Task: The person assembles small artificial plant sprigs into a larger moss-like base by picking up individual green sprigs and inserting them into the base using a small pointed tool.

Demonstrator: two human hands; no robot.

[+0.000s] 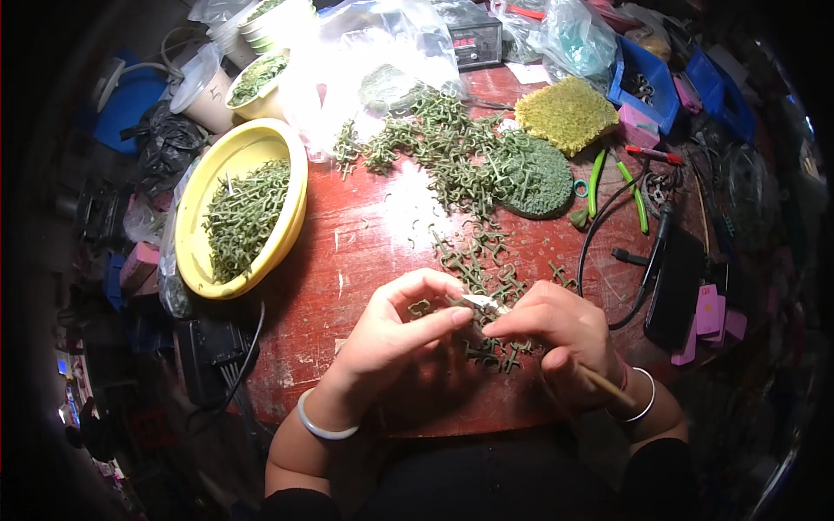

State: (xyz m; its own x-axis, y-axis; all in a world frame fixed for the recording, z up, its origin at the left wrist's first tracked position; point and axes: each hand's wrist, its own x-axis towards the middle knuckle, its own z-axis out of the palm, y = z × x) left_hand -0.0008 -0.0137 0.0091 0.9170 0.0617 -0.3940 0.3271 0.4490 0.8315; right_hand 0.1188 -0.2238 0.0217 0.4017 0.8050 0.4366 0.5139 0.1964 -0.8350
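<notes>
Above the near part of the red table, my left hand (387,328) is closed, thumb and forefinger curved toward each other; what they pinch is too small to make out. A slim tool with a wooden handle (611,388) lies in my right hand (560,334), its fingers wrapped round it. Between the two hands shows a small bright white and silvery piece (486,302), touching the fingertips. Small, branched, green pieces (508,352) are scattered under and beyond the hands. They join a larger heap of green pieces (452,148) farther back.
A yellow basin (297,187) of green pieces stands on the left. Beyond the heap lie a round dark green pad (549,178) and a yellow spongy block (566,113). Green-handled pliers (596,184), a black cable, a dark phone-like slab (676,295) and blue bins (645,82) crowd the right.
</notes>
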